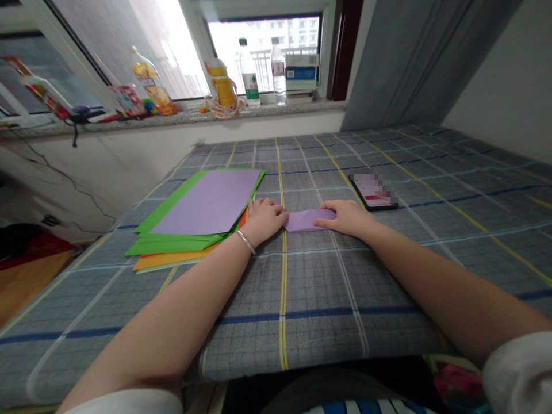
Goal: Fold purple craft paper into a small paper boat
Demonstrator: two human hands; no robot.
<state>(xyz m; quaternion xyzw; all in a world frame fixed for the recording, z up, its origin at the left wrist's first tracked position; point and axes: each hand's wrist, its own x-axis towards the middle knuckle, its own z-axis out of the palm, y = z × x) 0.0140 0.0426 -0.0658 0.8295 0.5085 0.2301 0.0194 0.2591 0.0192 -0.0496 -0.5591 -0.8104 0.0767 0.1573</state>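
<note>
A small folded piece of purple paper [304,221] lies flat on the checked cloth, stretched between my two hands. My left hand [268,218], with a silver bangle at the wrist, touches its left end with the fingertips; the fingers are curled and partly hide that end. At the right end, my right hand [342,216] has the paper between thumb and fingers, the thumb lying on top. Just left of my left hand is a stack of coloured sheets, a purple sheet [207,201] on top, with green sheets [172,246] and an orange sheet [172,260] beneath.
A phone [373,192] lies beyond my right hand on the checked cloth [319,287]. Along the windowsill stand a yellow cup [223,89], a green-capped bottle [249,75], a clear bottle [278,72], an orange drink bottle [153,83] and boxes [301,75].
</note>
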